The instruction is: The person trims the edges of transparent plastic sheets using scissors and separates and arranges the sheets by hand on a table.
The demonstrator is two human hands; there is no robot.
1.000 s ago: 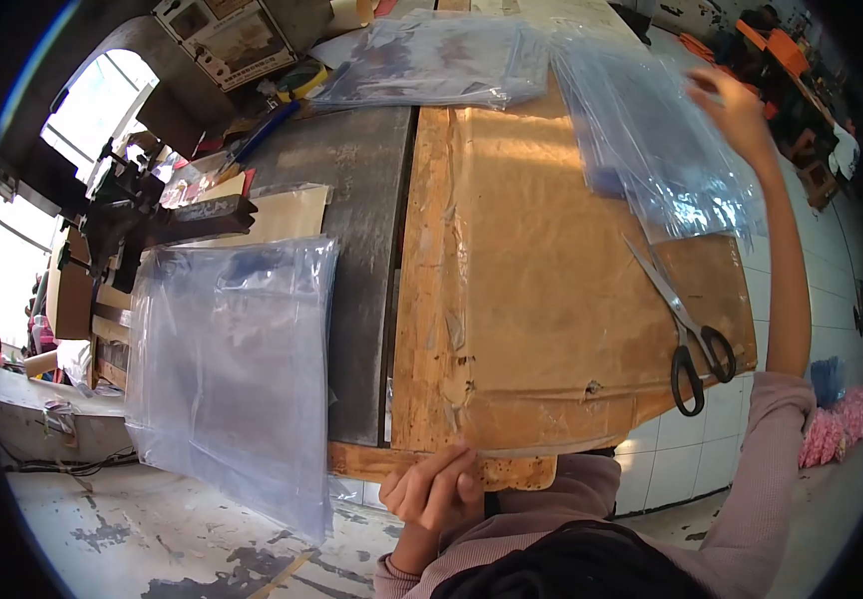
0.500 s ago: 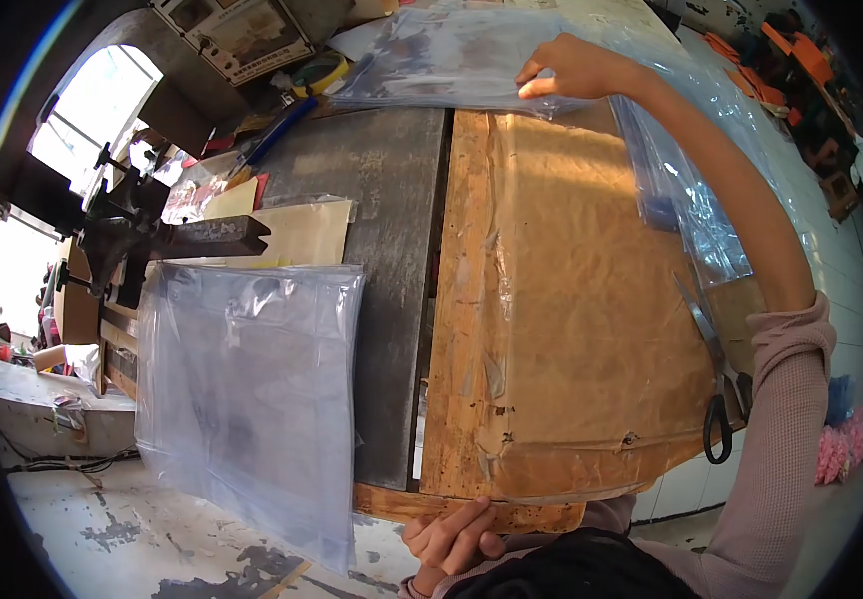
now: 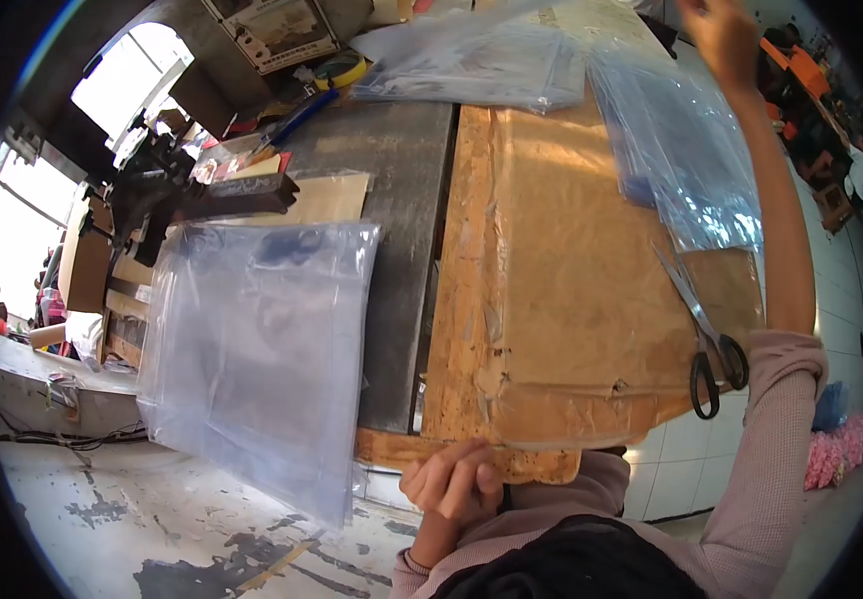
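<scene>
My right hand [image 3: 723, 45] is raised at the top right, its fingertips partly cut off by the frame edge. A lifted clear plastic sheet [image 3: 471, 22] slants up out of view towards it; the grip itself is not fully visible. Below lies a stack of clear plastic sheets [image 3: 471, 75] at the far end of the bench. My left hand [image 3: 454, 479] is closed, fingers curled, by the front wooden edge [image 3: 531, 464]; nothing shows in it. Another clear plastic stack [image 3: 262, 329] lies at the left, hanging past the bench's front.
Scissors [image 3: 699, 324] with black handles lie on the brown paper-covered board [image 3: 591, 260], at its right edge. Bluish plastic sheets [image 3: 681, 150] are spread at the far right. A dark metal clamp-like fixture [image 3: 222, 198] juts in from the left. Yellow tape [image 3: 341, 72] sits at the back.
My right hand has moved up and right from the far stack, and a plastic sheet has lifted there. My left hand stays closed near the front edge. The view has shifted slightly.
</scene>
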